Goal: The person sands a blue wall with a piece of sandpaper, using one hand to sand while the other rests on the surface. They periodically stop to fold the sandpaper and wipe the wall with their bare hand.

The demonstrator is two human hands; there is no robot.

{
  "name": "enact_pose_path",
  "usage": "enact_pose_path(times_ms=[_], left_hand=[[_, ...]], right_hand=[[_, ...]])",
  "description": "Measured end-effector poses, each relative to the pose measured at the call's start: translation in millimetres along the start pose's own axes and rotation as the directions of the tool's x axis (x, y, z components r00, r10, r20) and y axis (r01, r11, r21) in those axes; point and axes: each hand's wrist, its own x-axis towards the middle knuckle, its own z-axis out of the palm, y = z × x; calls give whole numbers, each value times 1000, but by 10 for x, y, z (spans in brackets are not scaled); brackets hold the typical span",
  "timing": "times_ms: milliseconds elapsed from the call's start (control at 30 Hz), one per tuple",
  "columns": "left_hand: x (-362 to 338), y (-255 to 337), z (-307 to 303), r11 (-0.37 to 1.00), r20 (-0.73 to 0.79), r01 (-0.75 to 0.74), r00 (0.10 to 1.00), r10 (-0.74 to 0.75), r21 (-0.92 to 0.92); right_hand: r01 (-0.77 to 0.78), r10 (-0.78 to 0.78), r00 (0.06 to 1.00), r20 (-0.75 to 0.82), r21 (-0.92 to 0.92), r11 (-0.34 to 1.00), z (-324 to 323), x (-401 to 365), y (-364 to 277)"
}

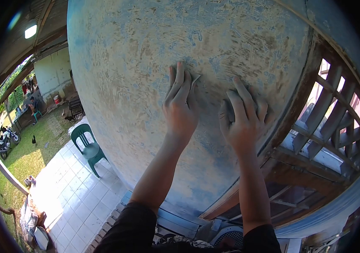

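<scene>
On the worn blue wall point(137, 63), left hand point(180, 110) and right hand point(242, 122) are pressing flat with fingers stretched open, each pinning a sandpaper scrap point(195, 79). A wooden window frame point(298, 97) is crowding in at 3 o'clock, and a green chair point(88, 145) is sitting at 8 o'clock on the tiled floor point(74, 185).

— What carries everything here?
— A wall point(125, 63), its blue paint scuffed through to brown patches; its right edge meets a wooden window frame point(299, 96)
— And directly on it?
— A sheet of sandpaper point(195, 78), pressed flat under the left hand point(180, 110); just beside it, nearer that right edge, the right hand point(242, 122) lies with its fingers spread
</scene>
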Motion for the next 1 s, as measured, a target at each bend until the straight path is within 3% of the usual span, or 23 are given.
enact_pose_path(times_ms=[167,267,400,500,600,700,833,933,1000], left_hand=[[-741,42,-109,998,124,48,991,-51,27],[-703,-40,-49,1000,85,-11,996,10,14],[230,68,-32,1000,41,-18,999,19,-16],[30,-12,-72,1000,75,-8,997,10,-23],[-644,-17,-127,999,105,46,993,-49,24],[-675,-168,-57,998,92,-56,994,55,-1],[34,-54,-47,999,70,-16,997,18,-29],[-103,24,-10,1000,45,-13,999,14,-21],[-516,44,-65,998,128,-44,991,48,-32]], right_hand=[[-3,3,1000,-16,13,1000,-17,-7,14],[-3,2,1000,-21,-18,1000,-10,-6,-1],[-2,2,1000,-26,13,1000,9,-2,0],[5,-4,1000,-20,17,1000,-23,-25,9],[3,-3,1000,-24,18,1000,9,-15,19],[4,-4,1000,-23,2,1000,35,2,-2],[-2,3,1000,-20,19,1000,-2,-9,-9],[11,-9,999,-50,55,998,52,-38,24],[32,-30,999,-44,56,998,25,-18,28]])
